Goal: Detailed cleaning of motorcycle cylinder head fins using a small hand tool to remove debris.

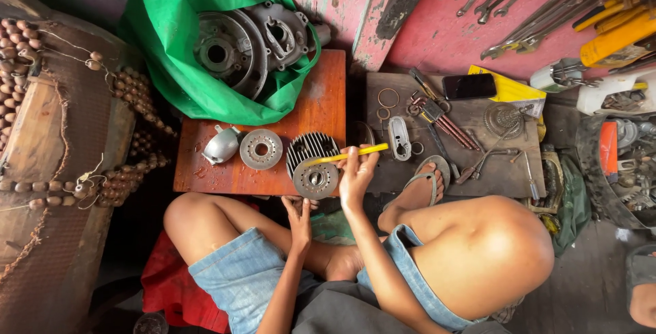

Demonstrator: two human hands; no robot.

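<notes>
The right hand [357, 178] grips a yellow stick [346, 155] that lies left to right across the finned metal part [313, 166]. The left hand [298, 214] holds that part's near edge on the red board [321, 101]

The person is wearing cuffed light-blue denim shorts [246, 269], a grey flip-flop sandal [427, 182], and showing bare arms, sleeveless.

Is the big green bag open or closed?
Open. The green bag has its mouth spread wide, and grey metal engine parts show inside it.
</notes>
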